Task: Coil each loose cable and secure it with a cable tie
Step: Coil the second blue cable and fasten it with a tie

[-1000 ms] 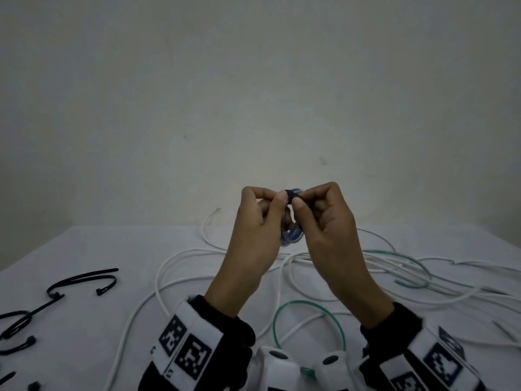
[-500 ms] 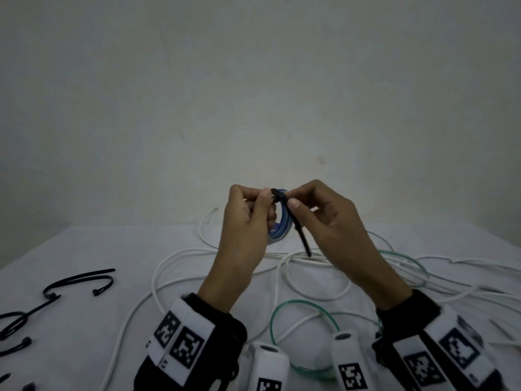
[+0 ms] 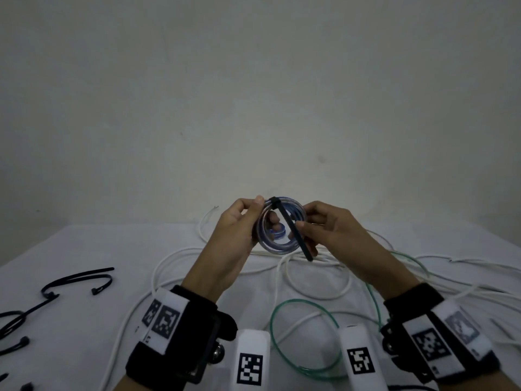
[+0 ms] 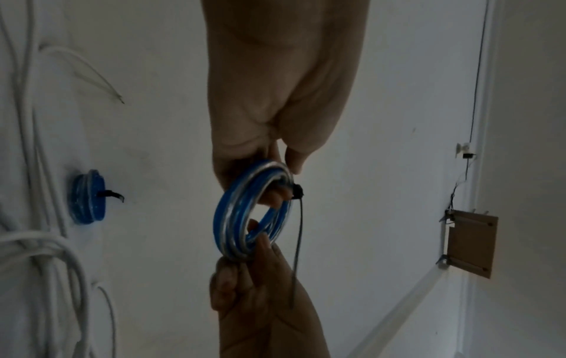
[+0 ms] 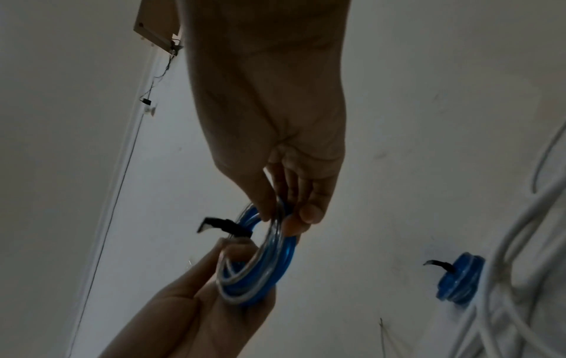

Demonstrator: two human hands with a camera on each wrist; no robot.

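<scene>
A coil of blue and clear cable (image 3: 282,244) (image 4: 233,218) (image 5: 266,271) is held up above the table between both hands. A black cable tie (image 3: 293,230) (image 4: 297,193) (image 5: 228,226) is looped round its top, and the long tail hangs down loose. My left hand (image 3: 258,210) (image 4: 281,167) pinches the coil's left side beside the tie's head. My right hand (image 3: 306,221) (image 5: 287,213) pinches the opposite side between thumb and fingers. A second blue coil (image 4: 88,196) (image 5: 459,278), tied with a black tie, lies on the table beyond.
Loose white cables (image 3: 310,280) sprawl over the white table (image 3: 84,244) under and right of the hands. A green cable (image 3: 304,334) loops near my wrists. Several spare black cable ties (image 3: 79,280) lie at the left. A plain wall stands close behind.
The coil has turned from edge-on to face-on. My right hand drew the tie's tail out and down, let it go, and now holds the coil's right side. The hands have spread apart.
</scene>
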